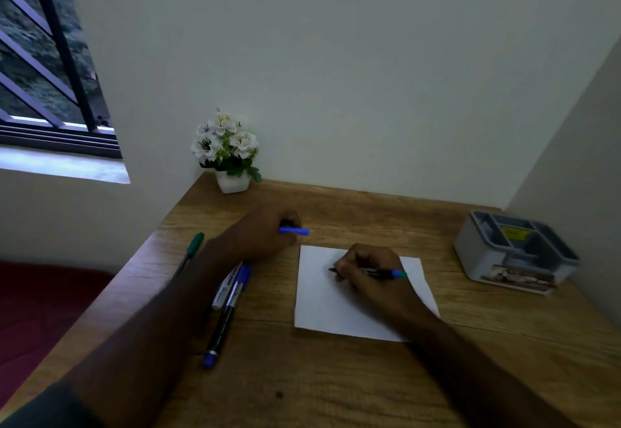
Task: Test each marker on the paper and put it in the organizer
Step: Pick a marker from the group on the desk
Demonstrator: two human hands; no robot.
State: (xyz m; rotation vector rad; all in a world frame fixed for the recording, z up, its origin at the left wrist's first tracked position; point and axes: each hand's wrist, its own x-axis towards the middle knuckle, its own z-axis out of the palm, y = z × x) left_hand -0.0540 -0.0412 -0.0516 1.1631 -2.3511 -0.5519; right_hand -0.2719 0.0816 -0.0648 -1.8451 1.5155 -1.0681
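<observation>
- Head view: right hand [366,273] pinches a dark marker with a teal end [376,272], tip on the white paper sheet [322,306] at frame centre; a short, light stroke should suffice.
- Left hand [265,232] grips a blue cap [294,231]; grey plastic organizer [484,253] waits at right.

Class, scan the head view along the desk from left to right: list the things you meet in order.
Green-capped pen → blue-capped markers → left hand holding a blue cap → paper → right hand writing with a marker → grey organizer.
</observation>
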